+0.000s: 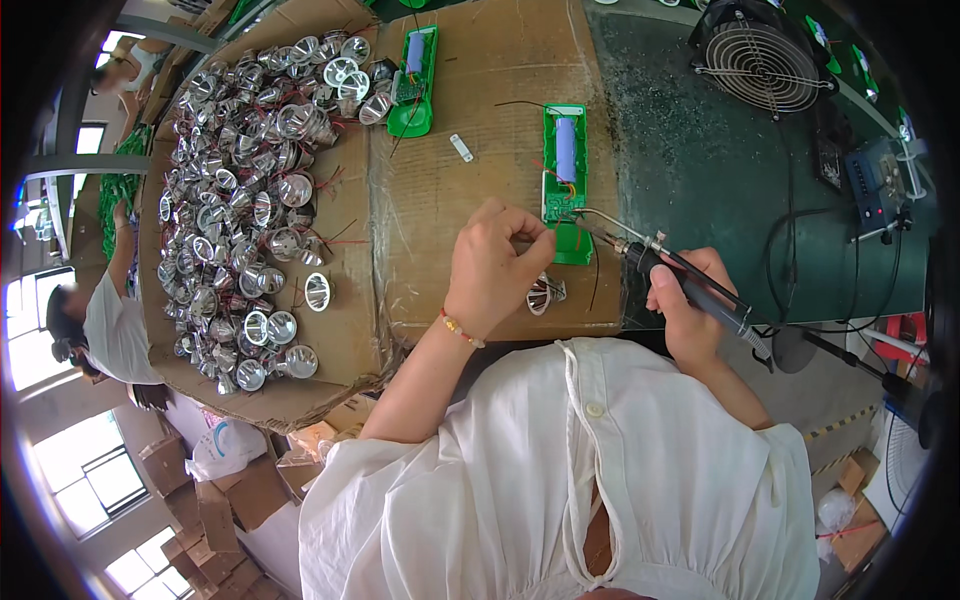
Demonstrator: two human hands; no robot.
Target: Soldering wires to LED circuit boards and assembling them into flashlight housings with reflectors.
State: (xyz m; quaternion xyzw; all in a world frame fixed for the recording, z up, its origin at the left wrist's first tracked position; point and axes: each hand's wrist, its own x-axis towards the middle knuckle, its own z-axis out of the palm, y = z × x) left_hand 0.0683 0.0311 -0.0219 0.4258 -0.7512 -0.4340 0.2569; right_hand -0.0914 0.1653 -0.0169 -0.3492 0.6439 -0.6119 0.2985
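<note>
Overhead, the right hand (pixel 690 310) grips a soldering iron (pixel 660 262) pointing up-left at the green torch half (pixel 566 185), lengthwise away; left hand (pixel 495 265) pinches beside it, on a cardboard-covered worktop (pixel 480 120) piled with silver reflectors (pixel 250 190)

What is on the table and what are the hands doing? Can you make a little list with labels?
Surface: cardboard sheet over a dark green table
Left hand: fingers pinched together beside the green case, what they pinch is too small to tell
Right hand: grips a soldering iron, tip at the case's circuit board
Green case: open, blue battery cell inside
Second green case: farther back, also open
Silver reflector cups: big pile on the left
Fan: back right
</note>
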